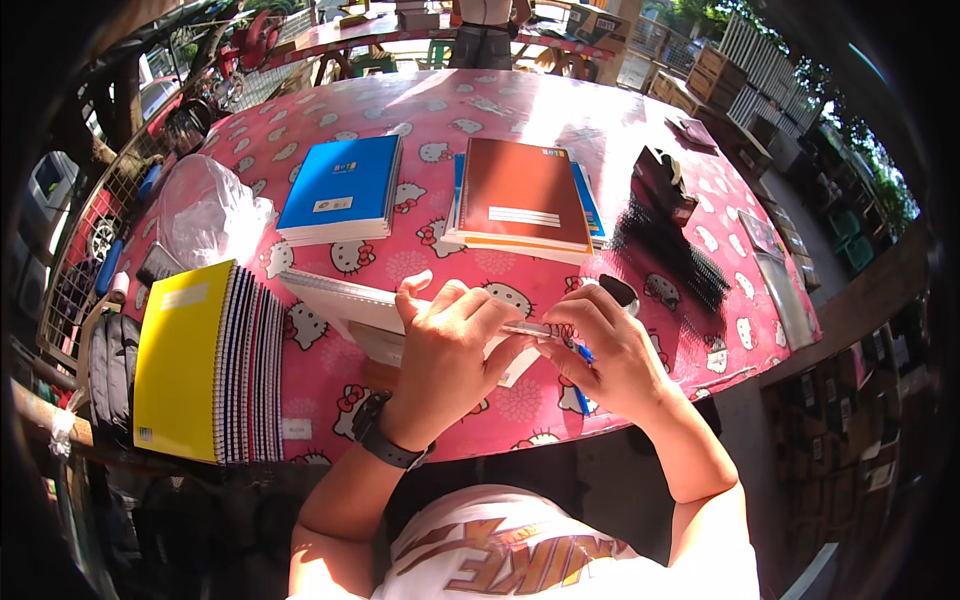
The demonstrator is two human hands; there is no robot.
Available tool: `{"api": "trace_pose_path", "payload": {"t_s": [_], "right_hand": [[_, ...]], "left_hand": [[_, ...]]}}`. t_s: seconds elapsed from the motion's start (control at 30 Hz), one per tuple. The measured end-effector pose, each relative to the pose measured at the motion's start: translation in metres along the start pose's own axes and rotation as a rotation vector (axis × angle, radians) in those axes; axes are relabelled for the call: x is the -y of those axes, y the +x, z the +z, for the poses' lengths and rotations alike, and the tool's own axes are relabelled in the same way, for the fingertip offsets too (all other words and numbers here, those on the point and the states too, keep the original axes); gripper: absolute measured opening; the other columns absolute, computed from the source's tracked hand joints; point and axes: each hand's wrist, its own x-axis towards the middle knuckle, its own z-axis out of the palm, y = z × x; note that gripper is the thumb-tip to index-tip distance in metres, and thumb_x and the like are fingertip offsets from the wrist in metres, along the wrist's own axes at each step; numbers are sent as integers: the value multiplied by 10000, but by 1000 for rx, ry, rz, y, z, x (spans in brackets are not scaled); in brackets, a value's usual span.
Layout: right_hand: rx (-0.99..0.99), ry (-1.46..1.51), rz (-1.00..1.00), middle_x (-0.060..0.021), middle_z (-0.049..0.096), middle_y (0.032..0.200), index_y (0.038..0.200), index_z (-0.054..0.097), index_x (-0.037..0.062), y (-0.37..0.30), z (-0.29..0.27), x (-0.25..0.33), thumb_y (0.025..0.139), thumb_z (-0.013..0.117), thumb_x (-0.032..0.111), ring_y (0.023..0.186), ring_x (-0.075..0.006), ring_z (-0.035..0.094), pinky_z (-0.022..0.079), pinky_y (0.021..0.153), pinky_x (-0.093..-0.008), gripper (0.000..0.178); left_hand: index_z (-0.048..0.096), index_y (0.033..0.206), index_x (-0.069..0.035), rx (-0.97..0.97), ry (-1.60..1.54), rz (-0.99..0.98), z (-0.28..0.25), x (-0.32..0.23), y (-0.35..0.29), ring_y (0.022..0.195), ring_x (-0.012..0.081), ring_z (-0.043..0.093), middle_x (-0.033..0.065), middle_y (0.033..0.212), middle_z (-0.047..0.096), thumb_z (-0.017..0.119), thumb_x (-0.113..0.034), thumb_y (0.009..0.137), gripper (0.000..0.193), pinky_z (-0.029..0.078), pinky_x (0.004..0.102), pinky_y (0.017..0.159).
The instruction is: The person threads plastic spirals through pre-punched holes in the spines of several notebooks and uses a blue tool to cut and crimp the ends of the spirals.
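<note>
Both the left hand (445, 345) and the right hand (600, 345) are busy close together over the near edge of the pink table (515, 408), and from where I stand neither is released. The left is closed over a white notebook (345, 308), thumb and fingers pinching toward its right end; the notebook slants there, just in from the near edge, mostly hidden by that hand, so I can't tell whether it rests on the cloth. The right pinches a thin wire coil (563, 332) between thumb and fingertips, almost touching the left's fingers. Something blue and pen-like (582, 402) shows under the right hand. A dark watch (385, 435) circles the left wrist. By the near left corner leans a row of spiral notebooks with a yellow cover (185, 350) in front, a grey bag (113, 370) beside it. Farther along the left edge sits a crumpled clear plastic bag (212, 215). Toward the far edge lie a blue notebook stack (342, 180) and, right of it, a brown-topped stack (522, 190). Black mesh (672, 240) spreads nearer the right edge. Past the far edge, a person (485, 35) stands by another table (345, 35).
</note>
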Motion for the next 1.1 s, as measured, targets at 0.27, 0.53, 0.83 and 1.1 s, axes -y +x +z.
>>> {"api": "trace_pose_path", "payload": {"t_s": [0.27, 0.53, 0.83, 1.1], "right_hand": [[86, -79, -29, -131, 574, 885, 982, 559, 16, -1, 6, -1, 841, 647, 99, 828, -319, 575, 491, 702, -410, 186], [136, 38, 106, -120, 571, 847, 976, 571, 30, -2, -16, -4, 812, 677, 50, 765, -300, 585, 479, 646, -394, 197], [264, 239, 242, -105, 576, 846, 987, 578, 24, -7, -18, -12, 796, 698, 47, 756, -269, 597, 483, 668, -352, 227], [252, 179, 196, -104, 591, 759, 930, 588, 14, -5, -22, -7, 846, 653, 39, 680, -232, 602, 478, 627, -317, 109]], "left_hand": [[669, 812, -158, -34, 4, -3, 2, 0, 0, 770, 182, 593, -19, 731, 612, 752, -282, 741, 166, 274, 463, 921], [668, 794, -153, -35, -6, -3, 2, 2, 1, 751, 182, 593, -14, 715, 612, 759, -276, 741, 162, 270, 439, 937], [669, 768, -159, -32, -28, -10, 2, 1, 0, 740, 182, 591, -15, 701, 607, 769, -286, 731, 166, 265, 427, 947], [659, 776, -157, -6, -12, 18, -1, 0, -4, 787, 179, 601, -15, 745, 621, 744, -319, 754, 184, 259, 453, 960]]}}
